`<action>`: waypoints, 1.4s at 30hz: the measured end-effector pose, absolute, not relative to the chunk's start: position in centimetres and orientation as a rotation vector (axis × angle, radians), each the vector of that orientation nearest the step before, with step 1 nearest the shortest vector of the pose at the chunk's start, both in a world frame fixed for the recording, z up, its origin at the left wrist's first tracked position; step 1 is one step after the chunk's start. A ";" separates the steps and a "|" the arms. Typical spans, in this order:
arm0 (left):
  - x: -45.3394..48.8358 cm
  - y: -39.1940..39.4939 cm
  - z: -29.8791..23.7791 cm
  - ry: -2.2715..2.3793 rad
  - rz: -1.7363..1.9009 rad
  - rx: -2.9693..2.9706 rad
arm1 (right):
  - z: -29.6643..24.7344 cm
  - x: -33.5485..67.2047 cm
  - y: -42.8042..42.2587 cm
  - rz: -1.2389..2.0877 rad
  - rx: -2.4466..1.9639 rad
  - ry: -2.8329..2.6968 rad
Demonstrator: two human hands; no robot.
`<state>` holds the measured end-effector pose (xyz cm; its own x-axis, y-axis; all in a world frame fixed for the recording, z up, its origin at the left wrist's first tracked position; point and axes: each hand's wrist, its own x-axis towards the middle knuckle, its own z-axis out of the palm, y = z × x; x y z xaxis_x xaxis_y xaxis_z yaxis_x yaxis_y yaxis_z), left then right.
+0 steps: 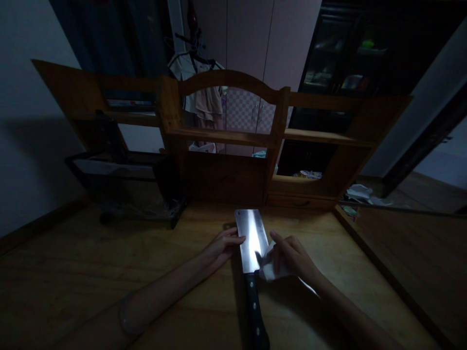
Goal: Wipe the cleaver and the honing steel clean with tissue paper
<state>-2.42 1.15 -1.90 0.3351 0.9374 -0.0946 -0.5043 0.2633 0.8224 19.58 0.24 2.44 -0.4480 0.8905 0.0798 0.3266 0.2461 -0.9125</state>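
A cleaver [251,240] with a broad shiny blade and a black riveted handle is in the middle of the view, its handle pointing toward me. My left hand [225,247] grips the blade's left edge, thumb on the upper face and the other fingers partly hidden behind it. On the blade's right side, my right hand [290,255] is closed on a crumpled white tissue [270,270]. The tissue touches the blade's lower right edge near the handle.
The wooden desk [164,277] lies under my hands, backed by a wooden shelf unit [222,180]. A dark-framed glass tank [124,187] stands at the left. Clothes [207,99] hang beyond the shelf. White crumpled items [361,192] lie off to the right.
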 end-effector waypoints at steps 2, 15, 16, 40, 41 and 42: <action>-2.4 1.2 -1.9 0.672 1.080 0.775 | 2.2 19.6 0.4 1.107 -1.137 -1.925; -2.4 1.0 -1.6 0.635 1.067 0.776 | 3.4 19.8 -0.3 0.899 -1.061 -1.657; -2.4 1.0 -1.5 0.634 1.063 0.776 | 3.5 19.5 -0.5 0.915 -1.018 -1.730; -3.0 1.1 -0.8 0.623 1.044 0.507 | 4.6 18.2 -2.5 1.127 -0.722 -2.404; -3.0 1.1 -0.8 0.622 1.049 0.502 | 4.7 18.3 -2.5 1.151 -0.750 -2.378; -3.0 1.1 -0.8 0.619 1.051 0.498 | 4.6 18.3 -2.5 1.166 -0.779 -2.351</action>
